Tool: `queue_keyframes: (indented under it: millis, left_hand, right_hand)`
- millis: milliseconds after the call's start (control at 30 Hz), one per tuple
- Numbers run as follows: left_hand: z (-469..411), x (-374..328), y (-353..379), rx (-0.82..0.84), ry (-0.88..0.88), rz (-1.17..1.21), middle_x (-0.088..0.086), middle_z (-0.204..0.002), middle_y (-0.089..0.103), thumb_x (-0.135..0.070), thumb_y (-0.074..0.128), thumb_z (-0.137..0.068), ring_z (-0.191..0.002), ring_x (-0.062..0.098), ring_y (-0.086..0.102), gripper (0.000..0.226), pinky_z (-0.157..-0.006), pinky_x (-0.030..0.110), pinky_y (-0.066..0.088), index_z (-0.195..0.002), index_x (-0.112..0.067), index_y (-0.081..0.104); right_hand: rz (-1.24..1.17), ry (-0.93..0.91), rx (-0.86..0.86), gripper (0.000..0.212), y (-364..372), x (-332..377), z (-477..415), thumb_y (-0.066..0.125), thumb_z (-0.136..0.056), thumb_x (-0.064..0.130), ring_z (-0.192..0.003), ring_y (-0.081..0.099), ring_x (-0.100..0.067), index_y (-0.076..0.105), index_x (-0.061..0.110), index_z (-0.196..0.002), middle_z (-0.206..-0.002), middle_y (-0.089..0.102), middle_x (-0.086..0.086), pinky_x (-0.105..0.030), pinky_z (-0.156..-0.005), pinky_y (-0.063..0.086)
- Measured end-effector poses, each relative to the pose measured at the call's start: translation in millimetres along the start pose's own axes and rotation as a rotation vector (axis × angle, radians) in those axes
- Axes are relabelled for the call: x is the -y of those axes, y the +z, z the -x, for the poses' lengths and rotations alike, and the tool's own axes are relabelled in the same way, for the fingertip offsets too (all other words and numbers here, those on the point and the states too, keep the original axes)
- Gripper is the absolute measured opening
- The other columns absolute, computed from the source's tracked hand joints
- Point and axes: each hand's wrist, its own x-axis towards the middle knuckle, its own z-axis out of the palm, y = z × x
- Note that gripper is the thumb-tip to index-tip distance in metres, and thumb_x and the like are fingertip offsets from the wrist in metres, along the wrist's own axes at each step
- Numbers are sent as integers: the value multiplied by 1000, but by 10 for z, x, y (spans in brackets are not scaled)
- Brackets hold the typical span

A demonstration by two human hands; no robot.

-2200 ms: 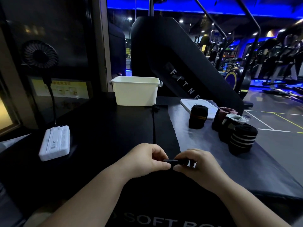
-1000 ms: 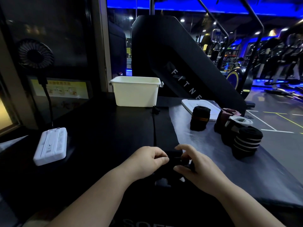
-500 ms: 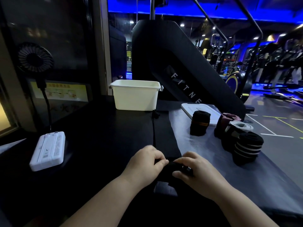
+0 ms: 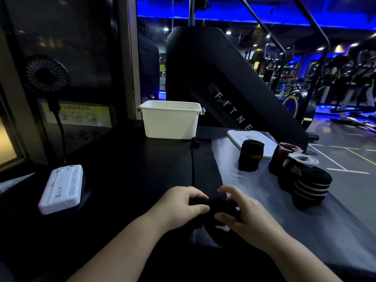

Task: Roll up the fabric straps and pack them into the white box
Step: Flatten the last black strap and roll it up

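A black fabric strap (image 4: 205, 171) lies flat on the dark table and runs from the white box (image 4: 170, 121) toward me. Its near end is a small black roll (image 4: 218, 205) between my hands. My left hand (image 4: 183, 204) grips the roll's left side with curled fingers. My right hand (image 4: 242, 210) pinches its right side, the upper fingers lifted and spread. The box stands open at the back. Rolled straps stand at the right: a black one with orange stripes (image 4: 250, 158), a maroon one (image 4: 283, 153), a white-topped one (image 4: 301, 161) and a black one with pale stripes (image 4: 311, 188).
The box's white lid (image 4: 244, 137) lies flat behind the orange-striped roll. A white power bank (image 4: 62, 189) sits at the left, with a black fan (image 4: 47, 73) on a stalk behind it. A big black fitness machine (image 4: 223, 92) rises behind the table. The table's right edge drops to the gym floor.
The roll between my hands has grown thicker and moved forward along the strap. My right hand's upper fingers have lifted and spread.
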Motion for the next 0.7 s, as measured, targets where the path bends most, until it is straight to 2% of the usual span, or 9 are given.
queue_keyframes:
  millis: [100,200,267,367,467,600,633,700]
  left_hand:
    - [-50,-7,4,2,-13,3,-17,-89,70,-32,72,-85,-81,-11,62,18,-72,4,44,-102,-30,72]
    - [-75,-22,2,3,-31,14,-12,-87,72,-32,71,-86,-79,-5,66,15,-73,10,50,-100,-28,73]
    - [-85,-17,3,-1,-43,30,-11,-87,72,-33,70,-87,-78,-2,67,14,-72,11,52,-99,-27,72]
    - [-82,-18,9,-12,-60,93,-9,-83,70,-32,69,-88,-70,-1,66,14,-61,9,49,-100,-26,69]
    - [-97,-21,19,-27,-80,78,-8,-77,68,-36,69,-87,-62,-1,63,14,-57,12,48,-95,-25,67]
    - [-155,-8,22,-43,-110,-7,-6,-82,71,-47,67,-85,-78,11,68,20,-73,31,56,-84,-27,69]
    - [-167,-3,19,-52,-106,-56,-7,-84,69,-50,66,-85,-80,10,66,22,-75,31,56,-84,-28,70]
    - [-188,-2,16,-103,-63,-173,-10,-91,61,-52,66,-84,-85,5,59,23,-76,22,48,-86,-29,71]
  right_hand:
    - [25,-34,-9,35,-28,-8,-16,71,-83,39,-86,51,11,54,41,-113,-99,61,24,-6,-74,36]
    - [4,-4,-45,21,-45,5,-80,66,-89,36,-82,53,11,62,39,-109,-95,63,21,-5,-74,37]
    - [10,21,-36,19,-53,27,-109,63,-91,38,-87,56,7,63,39,-110,-96,63,21,-6,-77,38]
    - [17,42,-20,18,-64,61,-161,60,-93,37,-98,58,0,65,34,-110,-100,66,17,-11,-81,40]
    - [52,66,10,18,-75,62,-220,54,-95,39,-99,57,-3,66,33,-108,-98,63,17,-13,-79,38]
    - [85,95,52,23,-69,31,-292,51,-96,43,-103,55,-5,66,34,-110,-104,58,15,-21,-86,41]
    - [85,106,58,23,-63,19,-308,51,-96,44,-102,55,-6,66,35,-110,-102,54,14,-23,-87,42]
    - [90,119,65,23,-57,0,-347,53,-94,46,-100,55,-7,67,35,-108,-100,49,13,-26,-88,44]
